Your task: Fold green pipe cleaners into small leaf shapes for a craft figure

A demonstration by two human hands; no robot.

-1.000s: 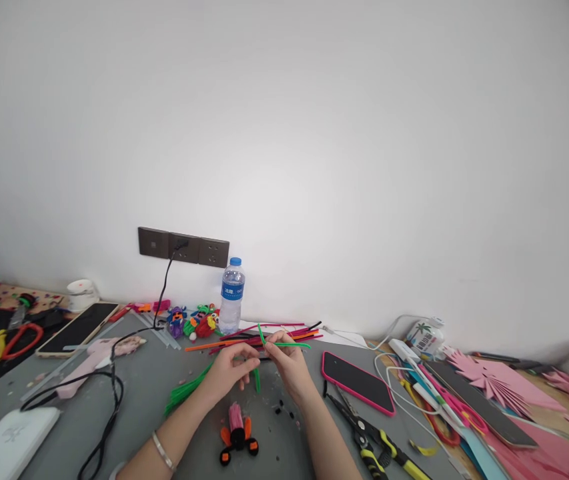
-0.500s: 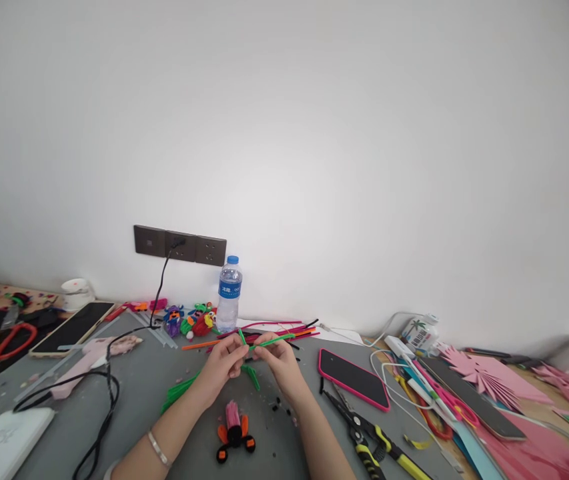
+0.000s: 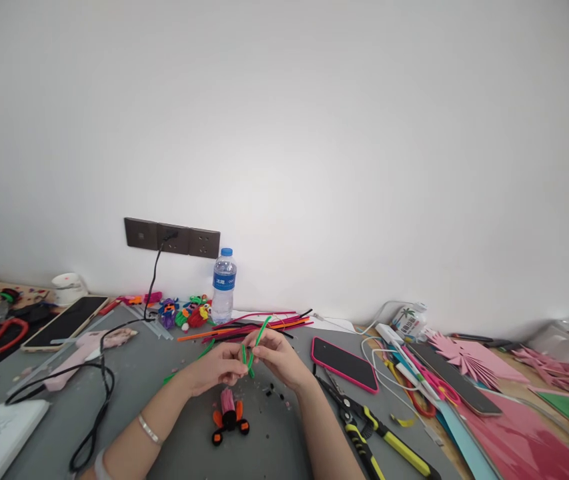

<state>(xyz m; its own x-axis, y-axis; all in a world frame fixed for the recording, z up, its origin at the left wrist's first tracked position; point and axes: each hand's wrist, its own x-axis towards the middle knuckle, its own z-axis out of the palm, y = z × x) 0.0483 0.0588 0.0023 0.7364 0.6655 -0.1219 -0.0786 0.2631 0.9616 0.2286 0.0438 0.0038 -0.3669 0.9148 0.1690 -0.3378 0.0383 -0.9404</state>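
My left hand (image 3: 219,368) and my right hand (image 3: 277,357) meet above the grey mat, fingertips pinched on a bent green pipe cleaner (image 3: 263,330). One end of it sticks up past my right fingers, and a loop shows between the hands. Just below them, a small figure (image 3: 229,415) of pink, black and orange pipe cleaners rests on the mat. More green pipe cleaners (image 3: 207,349) lie partly hidden behind my left hand. Beyond the hands is a pile of red, orange and black pipe cleaners (image 3: 244,328).
A water bottle (image 3: 224,287) stands by the wall. On the right are a pink-edged phone (image 3: 344,363), yellow-handled pliers (image 3: 364,427) and pink paper (image 3: 529,433). At left lie a pink glue gun (image 3: 77,360), a black cable (image 3: 99,440) and a white power bank (image 3: 7,437).
The green pipe cleaner has turned from nearly level to upright and is bent into a loop between my fingers. The whole view has shifted slightly.
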